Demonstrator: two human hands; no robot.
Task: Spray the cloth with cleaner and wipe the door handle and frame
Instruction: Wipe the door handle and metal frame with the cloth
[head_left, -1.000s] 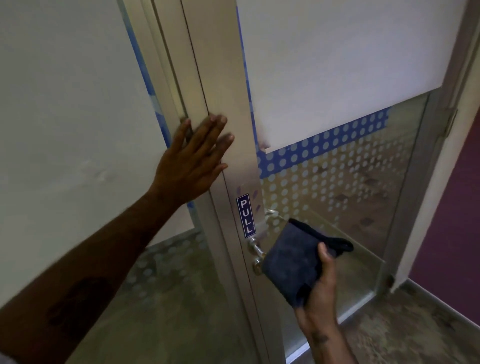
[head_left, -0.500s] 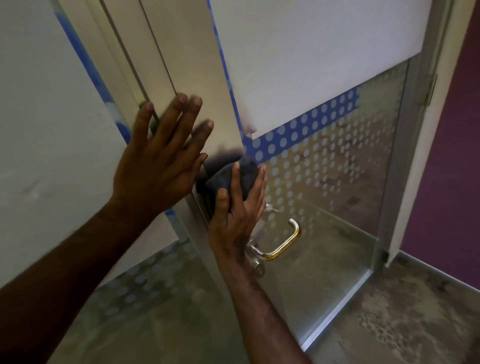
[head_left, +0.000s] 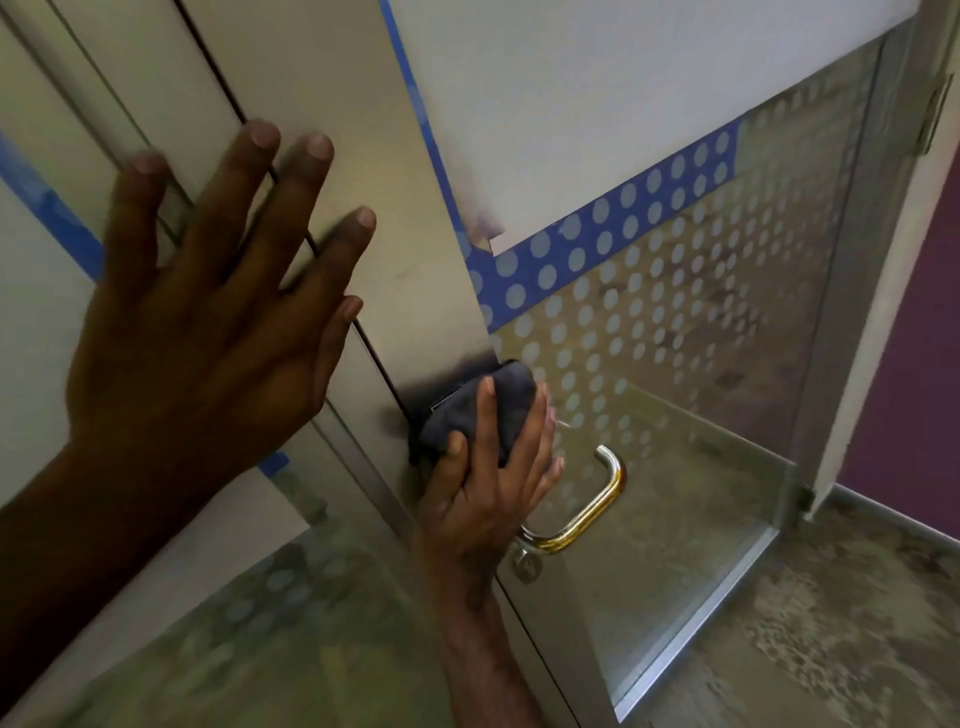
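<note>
My right hand presses a bunched dark blue cloth flat against the silver metal door frame, just above the door handle. The handle is a curved metal bar with a brassy sheen, and my wrist hides its inner end. My left hand lies flat with fingers spread across the seam between the door's stile and the fixed frame, higher up and to the left. No spray bottle is in view.
The glass door panel has a white upper film, a blue dotted band and frosted dots. A hinge sits at the far right jamb. A purple wall and speckled floor lie to the right.
My right hand brought the cloth up from beside the handle onto the frame, then slid it back down toward the handle. My left hand stays pressed on the frame.
</note>
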